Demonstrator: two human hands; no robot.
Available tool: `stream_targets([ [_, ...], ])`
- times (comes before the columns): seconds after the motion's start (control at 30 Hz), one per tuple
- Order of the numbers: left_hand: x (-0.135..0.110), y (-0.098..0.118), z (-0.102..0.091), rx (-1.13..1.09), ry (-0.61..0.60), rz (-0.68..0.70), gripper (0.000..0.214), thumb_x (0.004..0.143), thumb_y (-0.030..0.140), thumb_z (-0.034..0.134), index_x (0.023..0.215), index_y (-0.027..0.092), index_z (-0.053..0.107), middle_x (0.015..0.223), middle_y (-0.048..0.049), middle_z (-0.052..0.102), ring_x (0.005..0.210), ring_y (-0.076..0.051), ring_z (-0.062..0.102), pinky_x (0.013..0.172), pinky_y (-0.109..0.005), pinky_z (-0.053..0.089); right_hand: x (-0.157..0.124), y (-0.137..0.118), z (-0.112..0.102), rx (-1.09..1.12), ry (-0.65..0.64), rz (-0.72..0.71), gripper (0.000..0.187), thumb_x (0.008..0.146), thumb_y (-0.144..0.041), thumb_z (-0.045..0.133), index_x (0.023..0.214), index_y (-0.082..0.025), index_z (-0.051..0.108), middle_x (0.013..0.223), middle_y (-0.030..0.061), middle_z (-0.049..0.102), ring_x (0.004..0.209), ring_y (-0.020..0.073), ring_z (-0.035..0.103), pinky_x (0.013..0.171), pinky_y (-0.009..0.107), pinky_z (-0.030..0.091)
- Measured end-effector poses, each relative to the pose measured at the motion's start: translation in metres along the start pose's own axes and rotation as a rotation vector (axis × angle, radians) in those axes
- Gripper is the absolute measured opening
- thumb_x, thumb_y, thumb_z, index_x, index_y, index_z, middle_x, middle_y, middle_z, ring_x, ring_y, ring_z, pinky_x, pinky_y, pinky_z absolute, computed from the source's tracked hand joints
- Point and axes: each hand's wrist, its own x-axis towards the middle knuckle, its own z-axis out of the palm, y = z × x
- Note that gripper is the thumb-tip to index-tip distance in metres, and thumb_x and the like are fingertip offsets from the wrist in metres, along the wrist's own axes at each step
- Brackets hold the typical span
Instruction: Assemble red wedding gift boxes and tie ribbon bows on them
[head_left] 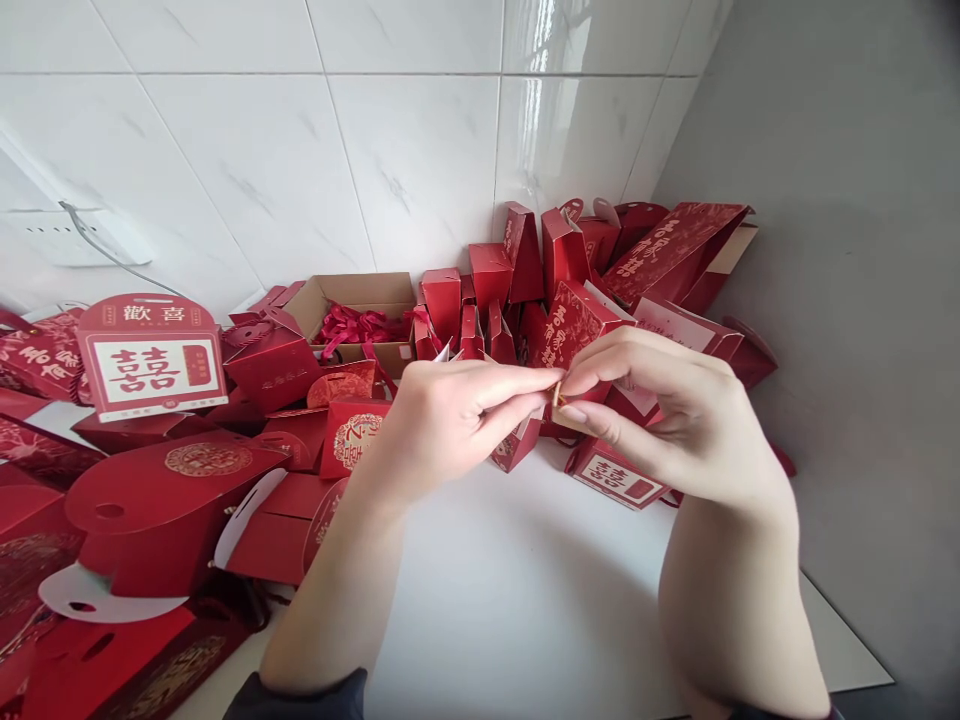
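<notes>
Piece [557, 395], small and tan, identity unclear, pinched between thumb and finger of both left hand [450, 415] and right hand [675, 420] above table [480, 590], probably light and bendable, best held gently by opposite edges.

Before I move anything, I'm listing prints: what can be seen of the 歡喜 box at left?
Red, apparently card, the 歡喜 box has a raised, rounded, slotted top flap with cream lettering. Its white front panel bears a big red 囍 and a smaller red label. It stands upright among other red boxes, facing the camera; what supports it is unclear. The left hand is apart from it.
</notes>
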Motion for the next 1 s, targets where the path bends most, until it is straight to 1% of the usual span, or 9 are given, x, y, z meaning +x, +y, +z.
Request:
stream_targets([
  [0.1, 0.000, 0.004, 0.002, -0.182, -0.046, -0.120, 0.030, 0.087, 0.017, 0.062, 0.114, 0.025, 0.072, 0.100, -0.0030, 0.077, 0.075, -0.018, 0.075, 0.065, -0.028, 0.065, 0.002, 0.001, 0.005, -0.021, 0.059, -0.007, 0.002, 0.087, -0.027, 0.066, 0.087, -0.025, 0.065, 0.083, 0.0029, 0.070, 0.074, 0.0198, 0.067, 0.068, 0.035, 0.057],
  [0.2, 0.000, 0.008, 0.005, -0.264, -0.040, -0.162, 0.030, 0.087, 0.017, 0.061, 0.115, 0.021, 0.071, 0.107, -0.0043, 0.075, 0.086, -0.020, 0.075, 0.073, -0.029, 0.066, 0.003, 0.000, 0.009, -0.025, 0.090, -0.010, 0.002, 0.087, -0.025, 0.065, 0.086, -0.025, 0.064, 0.081, 0.0027, 0.068, 0.073, 0.0194, 0.066, 0.068, 0.035, 0.056],
  [0.3, 0.000, 0.009, 0.006, -0.204, 0.011, -0.161, 0.025, 0.088, 0.016, 0.060, 0.108, 0.021, 0.074, 0.097, -0.0028, 0.077, 0.076, -0.017, 0.074, 0.065, -0.026, 0.065, 0.004, -0.001, 0.012, -0.018, 0.093, -0.007, 0.002, 0.086, -0.025, 0.066, 0.087, -0.025, 0.064, 0.083, 0.0030, 0.068, 0.074, 0.0193, 0.065, 0.069, 0.035, 0.056],
  [0.4, 0.001, 0.007, 0.008, -0.104, 0.072, -0.123, 0.021, 0.088, 0.017, 0.061, 0.103, 0.021, 0.075, 0.088, -0.0015, 0.077, 0.066, -0.014, 0.072, 0.060, -0.024, 0.062, 0.004, 0.000, 0.016, -0.034, 0.109, -0.003, 0.004, 0.085, -0.026, 0.067, 0.087, -0.024, 0.064, 0.084, 0.0035, 0.067, 0.078, 0.0201, 0.066, 0.071, 0.036, 0.056],
  [0.6, 0.001, 0.000, 0.013, 0.101, 0.160, -0.035, 0.019, 0.089, 0.018, 0.060, 0.101, 0.021, 0.074, 0.086, -0.0018, 0.078, 0.061, -0.011, 0.068, 0.057, -0.020, 0.055, 0.007, 0.005, 0.027, -0.122, 0.225, 0.006, 0.005, 0.086, -0.023, 0.066, 0.090, -0.024, 0.063, 0.085, 0.0037, 0.067, 0.078, 0.0207, 0.065, 0.071, 0.037, 0.055],
  [0.7, 0.001, -0.001, 0.015, 0.190, 0.184, -0.021, 0.018, 0.089, 0.018, 0.060, 0.100, 0.019, 0.074, 0.082, -0.0019, 0.077, 0.061, -0.011, 0.069, 0.056, -0.020, 0.053, 0.008, 0.006, 0.032, -0.163, 0.274, -0.023, 0.008, 0.087, -0.017, 0.063, 0.090, -0.024, 0.064, 0.085, 0.0035, 0.068, 0.080, 0.0203, 0.065, 0.074, 0.036, 0.055],
  [0.8, 0.001, -0.002, 0.018, 0.247, 0.212, -0.008, 0.016, 0.088, 0.017, 0.060, 0.098, 0.018, 0.073, 0.079, -0.0015, 0.077, 0.065, -0.012, 0.071, 0.058, -0.020, 0.053, 0.008, 0.008, 0.037, -0.216, 0.321, -0.075, 0.013, 0.086, -0.011, 0.061, 0.090, -0.023, 0.064, 0.084, 0.0025, 0.069, 0.079, 0.0188, 0.065, 0.073, 0.034, 0.055],
  [0.9, 0.001, -0.003, 0.020, 0.251, 0.247, -0.001, 0.013, 0.087, 0.016, 0.061, 0.092, 0.019, 0.073, 0.077, -0.0002, 0.076, 0.067, -0.013, 0.072, 0.060, -0.020, 0.054, 0.009, 0.011, 0.044, -0.287, 0.366, -0.120, 0.015, 0.085, -0.010, 0.061, 0.089, -0.023, 0.064, 0.082, 0.0018, 0.070, 0.077, 0.0181, 0.066, 0.070, 0.033, 0.055],
  [1.0, 0.002, -0.005, 0.022, 0.206, 0.290, -0.007, 0.011, 0.085, 0.015, 0.062, 0.087, 0.020, 0.072, 0.074, 0.0013, 0.076, 0.067, -0.013, 0.072, 0.059, -0.019, 0.055, 0.009, 0.014, 0.050, -0.349, 0.438, -0.146, 0.013, 0.082, -0.011, 0.065, 0.085, -0.024, 0.062, 0.079, 0.0009, 0.070, 0.073, 0.0181, 0.067, 0.066, 0.033, 0.055],
])
